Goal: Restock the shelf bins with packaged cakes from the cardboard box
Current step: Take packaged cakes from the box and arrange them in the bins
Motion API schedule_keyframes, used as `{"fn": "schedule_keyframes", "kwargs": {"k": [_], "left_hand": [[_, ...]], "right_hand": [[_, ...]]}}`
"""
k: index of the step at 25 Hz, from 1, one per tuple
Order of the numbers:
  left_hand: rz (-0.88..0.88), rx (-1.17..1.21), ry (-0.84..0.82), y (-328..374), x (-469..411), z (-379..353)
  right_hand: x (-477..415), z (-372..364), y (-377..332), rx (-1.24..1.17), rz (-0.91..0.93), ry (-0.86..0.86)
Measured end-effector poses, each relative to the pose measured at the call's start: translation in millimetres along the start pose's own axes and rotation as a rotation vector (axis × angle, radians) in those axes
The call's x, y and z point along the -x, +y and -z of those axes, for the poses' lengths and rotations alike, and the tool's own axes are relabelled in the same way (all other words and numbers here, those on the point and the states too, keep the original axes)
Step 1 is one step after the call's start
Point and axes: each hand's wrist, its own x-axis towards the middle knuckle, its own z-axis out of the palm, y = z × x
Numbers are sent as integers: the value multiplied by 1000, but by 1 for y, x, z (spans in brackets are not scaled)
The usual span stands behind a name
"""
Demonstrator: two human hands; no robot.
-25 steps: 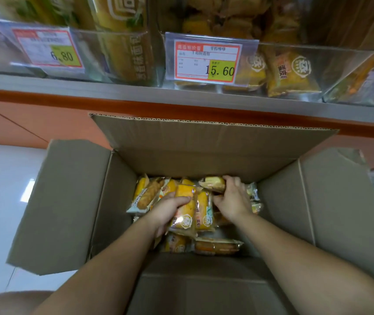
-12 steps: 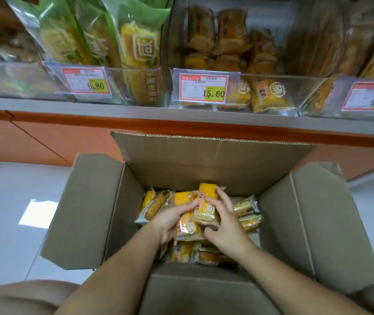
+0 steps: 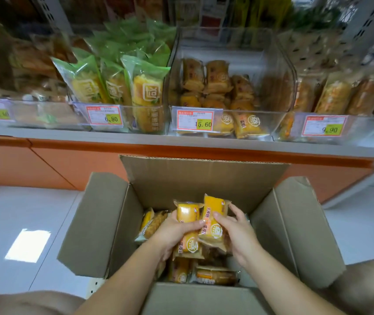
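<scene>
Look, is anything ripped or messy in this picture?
On the cardboard box, the right flap has a ragged, torn-looking far corner. The cakes in the 15.60 bin lie jumbled, some upright, some flat. Nothing looks spilled.

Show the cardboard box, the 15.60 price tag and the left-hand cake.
cardboard box (image 3: 204,178): head view, far flap.
15.60 price tag (image 3: 195,121): head view, label middle.
left-hand cake (image 3: 187,212): head view, upper wrapper.

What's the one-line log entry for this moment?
phase: picking from cardboard box | left hand: grips cake pack | right hand: grips second cake pack | likely target: 15.60 bin, part full
</scene>
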Motion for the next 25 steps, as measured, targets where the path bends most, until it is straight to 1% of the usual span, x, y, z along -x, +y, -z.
{"fn": "schedule_keyframes", "kwargs": {"k": [4,6,8,11,13,14,15,16,18,20,22,24,25], "left_hand": [[-160,-150,-22,55,21,-6],[-274,-249,-45,91,37,-10],[-398,-327,-33,130,57,-15],[-536,-333,45,186,86,-20],[-583,-257,96,211,95,-15],[-600,-230,112,219,97,-12],[-608,-215,125,224,96,-9],[-608,-209,132,227,93,-5],[-592,-202,153,230,85,-3],[-569,-176,175,232,76,-4],[-556,-177,191,236,67,-6],[-539,-193,213,239,62,-6],[-526,-204,220,239,61,-6]], "right_hand": [[27,-7,-46,-103,-7,-68],[51,-13,-74,-155,-42,-188],[75,-20,-104,-188,-64,-279],[96,-27,-157,-199,23,-406],[95,-33,-196,-91,168,-419],[86,-36,-218,-13,262,-373],[74,-41,-239,57,366,-289],[58,-48,-260,149,466,-158],[10,-58,-296,438,633,117],[-40,-67,-324,747,738,327],[-81,-76,-336,940,773,438],[-110,-82,-334,1012,684,492],[-116,-85,-329,1061,640,469]]}}
